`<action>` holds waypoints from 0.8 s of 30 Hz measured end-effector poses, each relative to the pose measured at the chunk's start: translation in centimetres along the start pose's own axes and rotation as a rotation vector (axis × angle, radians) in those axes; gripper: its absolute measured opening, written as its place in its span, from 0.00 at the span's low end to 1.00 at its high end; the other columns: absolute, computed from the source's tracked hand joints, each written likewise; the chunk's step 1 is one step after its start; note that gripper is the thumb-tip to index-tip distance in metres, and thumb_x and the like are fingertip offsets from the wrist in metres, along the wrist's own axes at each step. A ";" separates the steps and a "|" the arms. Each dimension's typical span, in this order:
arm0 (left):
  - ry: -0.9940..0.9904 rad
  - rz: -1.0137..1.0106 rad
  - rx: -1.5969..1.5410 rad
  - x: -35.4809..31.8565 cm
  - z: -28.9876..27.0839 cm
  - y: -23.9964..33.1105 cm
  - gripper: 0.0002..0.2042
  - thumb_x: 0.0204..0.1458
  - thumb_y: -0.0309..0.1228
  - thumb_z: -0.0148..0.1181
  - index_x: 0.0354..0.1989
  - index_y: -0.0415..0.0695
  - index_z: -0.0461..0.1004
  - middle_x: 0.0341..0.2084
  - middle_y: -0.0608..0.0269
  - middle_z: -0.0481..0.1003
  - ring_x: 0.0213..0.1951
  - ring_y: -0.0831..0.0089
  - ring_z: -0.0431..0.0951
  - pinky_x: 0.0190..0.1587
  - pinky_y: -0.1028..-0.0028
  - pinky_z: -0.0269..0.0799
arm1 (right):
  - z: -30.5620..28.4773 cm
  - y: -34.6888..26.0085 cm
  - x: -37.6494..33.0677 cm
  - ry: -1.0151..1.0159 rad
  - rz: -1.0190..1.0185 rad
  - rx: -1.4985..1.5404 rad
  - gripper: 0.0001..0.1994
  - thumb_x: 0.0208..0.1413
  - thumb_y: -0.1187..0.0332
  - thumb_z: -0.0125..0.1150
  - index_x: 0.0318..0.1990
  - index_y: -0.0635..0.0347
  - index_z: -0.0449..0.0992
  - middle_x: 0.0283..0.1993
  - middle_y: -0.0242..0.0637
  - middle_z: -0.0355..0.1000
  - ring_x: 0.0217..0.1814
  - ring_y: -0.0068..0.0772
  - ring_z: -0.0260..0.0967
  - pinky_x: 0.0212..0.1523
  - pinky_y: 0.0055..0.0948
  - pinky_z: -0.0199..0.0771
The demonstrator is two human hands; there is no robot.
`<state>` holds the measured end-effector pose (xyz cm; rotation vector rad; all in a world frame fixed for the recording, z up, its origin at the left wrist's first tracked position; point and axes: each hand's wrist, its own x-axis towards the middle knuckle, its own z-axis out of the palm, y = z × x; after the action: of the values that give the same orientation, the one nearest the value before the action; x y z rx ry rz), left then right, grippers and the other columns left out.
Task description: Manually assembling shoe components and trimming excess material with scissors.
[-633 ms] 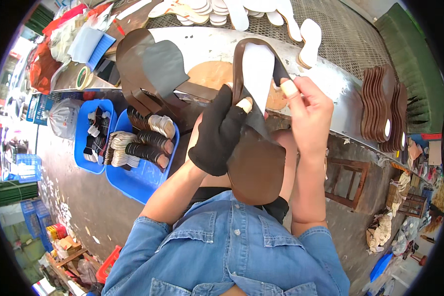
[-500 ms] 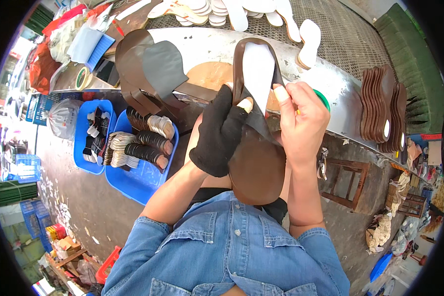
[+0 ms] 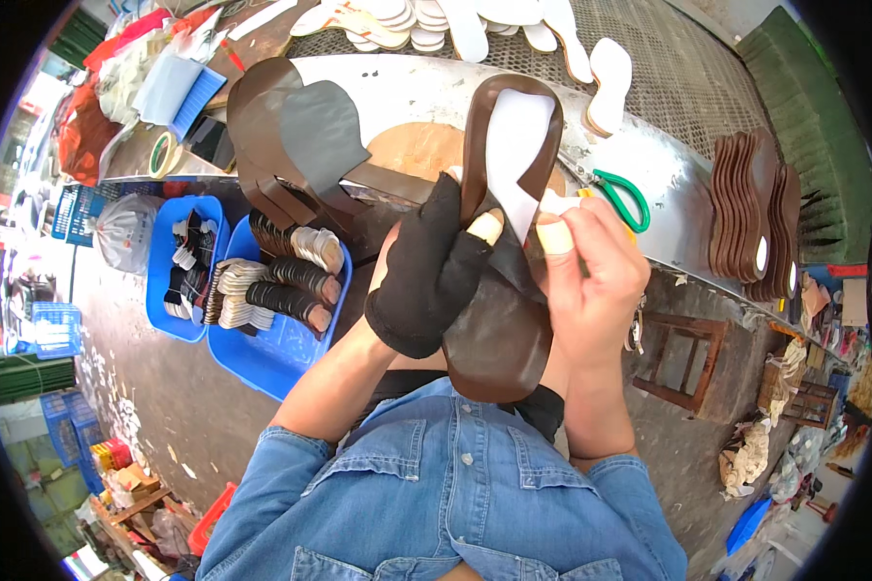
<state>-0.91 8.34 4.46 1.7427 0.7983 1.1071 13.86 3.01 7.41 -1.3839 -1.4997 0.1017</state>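
In front of me a long brown leather piece [image 3: 499, 344] hangs over the bench edge toward my lap. On its far part lies a white insole [image 3: 516, 136], with a leather rim curling round its rounded end. Wrapped in a black fingerless glove, my left hand [image 3: 424, 276] grips the leather along the left side, its thumb on top at the narrow middle. My bare right hand [image 3: 596, 281] is closed in a pinch at the right edge there, with pale coverings on the fingertips. The leather edge between those fingers is mostly hidden.
Green-handled scissors [image 3: 625, 200] lie right of the work. Brown leather pieces [image 3: 295, 136] rest at the left of the bench, white insoles [image 3: 465, 29] behind, stacked brown insoles [image 3: 741, 208] far right. Blue bins [image 3: 271, 353] with small stacked parts stand below left.
My right hand has moved slightly down, uncovering the scissor handles. The far end of the leather has shifted right, and its rim now shows along the insole's right side.
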 end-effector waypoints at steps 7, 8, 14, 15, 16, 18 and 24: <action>-0.042 0.030 0.002 -0.1 -0.1 -0.2 0.15 0.58 0.32 0.51 0.47 0.33 0.67 0.30 0.48 0.75 0.31 0.59 0.77 0.34 0.67 0.70 | 0.9 1.0 0.9 -0.113 0.441 0.603 0.08 0.58 0.68 0.58 0.34 0.67 0.73 0.26 0.27 0.68 0.24 0.14 0.63 0.25 0.17 0.63; -0.043 0.028 0.002 -0.2 -0.2 -0.1 0.15 0.58 0.32 0.51 0.47 0.33 0.67 0.30 0.48 0.75 0.31 0.59 0.77 0.34 0.67 0.70 | 1.4 1.2 1.0 -0.147 0.438 0.544 0.08 0.56 0.69 0.59 0.34 0.67 0.73 0.24 0.28 0.68 0.23 0.14 0.64 0.23 0.18 0.63; -0.023 -0.126 -0.225 -0.4 -0.2 -1.1 0.23 0.60 0.37 0.49 0.57 0.31 0.60 0.42 0.49 0.75 0.44 0.68 0.75 0.45 0.71 0.69 | 1.7 3.3 -0.3 -0.050 0.579 0.982 0.11 0.52 0.70 0.62 0.41 0.62 0.70 0.32 0.30 0.72 0.30 0.19 0.68 0.32 0.20 0.70; 0.073 -0.133 -0.203 -0.5 0.0 -2.0 0.25 0.61 0.38 0.48 0.60 0.31 0.58 0.44 0.49 0.73 0.46 0.69 0.73 0.48 0.72 0.68 | 1.8 3.4 -0.7 0.010 0.494 0.946 0.13 0.50 0.69 0.65 0.41 0.62 0.70 0.31 0.30 0.71 0.29 0.19 0.68 0.31 0.21 0.70; 0.173 -0.142 -0.177 -0.8 0.1 -2.9 0.27 0.62 0.40 0.47 0.62 0.31 0.55 0.47 0.49 0.72 0.49 0.70 0.72 0.51 0.72 0.66 | 1.9 3.2 -1.2 0.067 0.410 0.914 0.15 0.48 0.69 0.67 0.41 0.62 0.70 0.30 0.30 0.71 0.29 0.19 0.67 0.30 0.22 0.69; 0.165 -0.149 -0.154 -0.9 0.0 -3.6 0.29 0.62 0.41 0.46 0.64 0.32 0.52 0.47 0.47 0.72 0.49 0.69 0.72 0.51 0.72 0.66 | 0.9 2.0 -1.8 -0.104 0.261 0.328 0.16 0.45 0.68 0.70 0.39 0.61 0.71 0.28 0.30 0.69 0.27 0.19 0.65 0.28 0.23 0.67; -0.018 -0.201 -0.196 -0.2 -0.4 0.1 0.19 0.57 0.36 0.53 0.51 0.35 0.65 0.41 0.52 0.75 0.43 0.70 0.73 0.45 0.70 0.68 | 1.9 1.9 -1.4 -0.021 0.408 0.712 0.05 0.54 0.73 0.63 0.34 0.61 0.72 0.28 0.24 0.69 0.26 0.12 0.62 0.28 0.16 0.62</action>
<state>-1.32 8.27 4.52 1.4737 0.8067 0.9983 13.55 3.59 4.43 -1.0681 -1.0173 0.8244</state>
